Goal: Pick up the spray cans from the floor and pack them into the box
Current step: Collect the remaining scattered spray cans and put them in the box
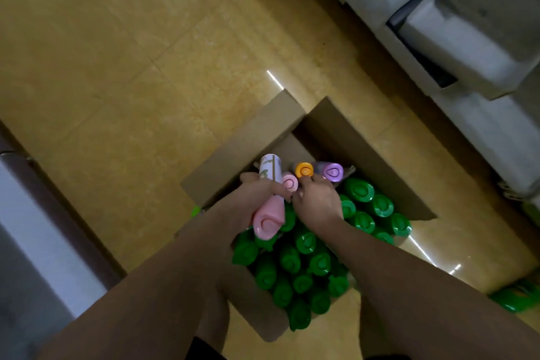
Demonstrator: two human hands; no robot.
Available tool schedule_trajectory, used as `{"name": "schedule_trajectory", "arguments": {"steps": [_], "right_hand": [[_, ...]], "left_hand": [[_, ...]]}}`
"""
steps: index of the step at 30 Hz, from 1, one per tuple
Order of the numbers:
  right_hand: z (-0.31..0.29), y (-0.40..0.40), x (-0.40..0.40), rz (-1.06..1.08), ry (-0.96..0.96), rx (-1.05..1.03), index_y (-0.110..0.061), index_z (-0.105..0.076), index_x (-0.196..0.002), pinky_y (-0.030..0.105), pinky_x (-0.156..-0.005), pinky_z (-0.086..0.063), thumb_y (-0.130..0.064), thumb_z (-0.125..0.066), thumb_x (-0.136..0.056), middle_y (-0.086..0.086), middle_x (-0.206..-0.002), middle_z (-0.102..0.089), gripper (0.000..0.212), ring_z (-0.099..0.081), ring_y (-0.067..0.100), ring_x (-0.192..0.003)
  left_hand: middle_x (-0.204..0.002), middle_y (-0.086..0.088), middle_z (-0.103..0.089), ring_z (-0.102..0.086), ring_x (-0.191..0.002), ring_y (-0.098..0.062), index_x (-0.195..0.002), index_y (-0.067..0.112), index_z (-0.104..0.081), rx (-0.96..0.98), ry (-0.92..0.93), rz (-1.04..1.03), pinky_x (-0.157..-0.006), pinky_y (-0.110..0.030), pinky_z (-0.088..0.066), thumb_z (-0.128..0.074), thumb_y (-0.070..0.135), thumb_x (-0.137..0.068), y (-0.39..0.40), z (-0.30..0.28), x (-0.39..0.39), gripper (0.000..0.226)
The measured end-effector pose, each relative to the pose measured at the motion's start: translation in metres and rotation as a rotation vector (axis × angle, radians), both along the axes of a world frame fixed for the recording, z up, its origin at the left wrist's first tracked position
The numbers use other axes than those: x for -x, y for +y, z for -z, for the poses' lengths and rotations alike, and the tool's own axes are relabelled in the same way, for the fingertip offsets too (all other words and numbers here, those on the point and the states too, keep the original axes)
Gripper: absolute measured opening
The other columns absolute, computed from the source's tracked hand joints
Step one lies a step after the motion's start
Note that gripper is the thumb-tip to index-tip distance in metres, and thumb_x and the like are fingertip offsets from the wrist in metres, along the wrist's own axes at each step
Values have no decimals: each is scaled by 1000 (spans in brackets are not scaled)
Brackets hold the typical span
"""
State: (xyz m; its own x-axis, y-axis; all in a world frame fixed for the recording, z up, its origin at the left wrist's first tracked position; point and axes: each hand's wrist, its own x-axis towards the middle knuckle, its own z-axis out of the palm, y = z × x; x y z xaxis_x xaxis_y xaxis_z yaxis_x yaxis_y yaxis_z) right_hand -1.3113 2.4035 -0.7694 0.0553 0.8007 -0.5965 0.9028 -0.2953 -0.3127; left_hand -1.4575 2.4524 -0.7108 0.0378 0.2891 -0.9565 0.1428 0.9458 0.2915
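Head view, all placed against the cardboard box [347, 137]. Standing open on the tan floor [117, 67], flaps spread, most of its inside packed with upright green-capped cans [304, 266]. At its far end, a short row of other colours: a small pink cap [290, 183], an orange cap [304, 170], a purple cap [332, 172].

Over the box's far-left part, left hand [257, 188] curled round a pink-capped spray can [270, 207], held tilted, cap toward the camera, base pointing away over the far wall; not yet set down. Just beside it, right hand [317, 202] over the far row, fingers bent down by the orange cap; touching or pinching it, cannot tell.

Outside the box, to its near right, more green cans [514, 298] lying on the floor, blurred at the frame edge. Beyond the far right, white cartons [467, 26] stacked along the wall.

Step in hand, by the look of it: placing the held can into the far row. Next move seemingly needs it turned upright, base down, and lowered into the gap beside the small pink cap, with the right hand steadying the neighbours. After that, back to the cans on the floor.
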Motion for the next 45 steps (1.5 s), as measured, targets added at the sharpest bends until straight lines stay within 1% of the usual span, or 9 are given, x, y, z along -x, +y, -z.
{"name": "schedule_trajectory", "arguments": {"steps": [2,5,10,13,20,28,32,36,45], "right_hand": [[3,-1,-26,77,26,-29,-9,-63,-113,40,-80,-47,-28,-59,-86,20,-113,-61,33,-57,41,-103],[7,-8,-57,165,38,-39,-9,-66,-112,37,-74,-44,-27,-60,-89,19,-111,-61,29,-57,40,-100],[17,-18,-89,252,56,-25,-11,-67,-115,39,-76,-49,-29,-59,-91,15,-110,-60,31,-57,38,-102],[22,-18,-100,288,95,-26,-11,-67,-115,39,-80,-50,-30,-60,-91,14,-111,-60,32,-57,36,-104],[46,-4,-125,280,153,-74,-13,-67,-117,39,-90,-48,-29,-59,-92,14,-115,-61,31,-56,34,-107],[81,13,-144,211,158,-123,-13,-65,-118,36,-89,-49,-30,-55,-94,11,-114,-61,31,-56,30,-107],[82,11,-150,268,148,-119,-13,-64,-121,35,-94,-47,-29,-56,-95,11,-118,-61,32,-55,29,-112],[62,3,-150,292,149,-65,-15,-60,-127,34,-97,-45,-30,-54,-96,9,-125,-58,35,-51,28,-117],[-51,4,-155,302,134,-50,-16,-59,-128,34,-87,-48,-29,-56,-92,10,-123,-58,39,-53,29,-114]], "left_hand": [[-93,-22,-67,-67,-59,-18,-112,-4,-53,-4,-49,26,-48,-22,-49,-83,12,-63,15,-4,-31,60],[-106,-23,-60,-69,-71,-26,-120,-1,-50,-6,-7,102,-56,-31,-54,-86,13,-51,32,2,-64,80],[-83,-13,-62,-60,-67,-18,-79,5,-62,-134,119,330,-58,-24,-52,-83,1,-70,59,24,-104,23],[-95,-11,-69,-65,-85,-23,-84,14,-68,-121,122,489,-79,-33,-55,-84,11,-65,74,38,-121,25],[-91,-4,-60,-58,-82,-25,-83,20,-55,-475,419,1227,-62,-30,-40,-60,38,-67,77,103,-157,24],[-94,-8,-65,-63,-89,-29,-102,16,-68,-358,363,1474,-69,-29,-48,-70,38,-79,78,154,-173,32],[-110,-6,-66,-58,-88,-21,-113,24,-64,-215,256,1444,-64,-27,-41,-63,44,-71,70,167,-172,47],[-117,-6,-65,-59,-103,-24,-121,24,-63,-252,243,1221,-82,-31,-47,-63,31,-79,69,139,-165,42],[-127,1,-56,-51,-111,-18,-141,24,-50,-355,280,1112,-78,-19,-36,-62,25,-90,70,-19,-170,53]]}}
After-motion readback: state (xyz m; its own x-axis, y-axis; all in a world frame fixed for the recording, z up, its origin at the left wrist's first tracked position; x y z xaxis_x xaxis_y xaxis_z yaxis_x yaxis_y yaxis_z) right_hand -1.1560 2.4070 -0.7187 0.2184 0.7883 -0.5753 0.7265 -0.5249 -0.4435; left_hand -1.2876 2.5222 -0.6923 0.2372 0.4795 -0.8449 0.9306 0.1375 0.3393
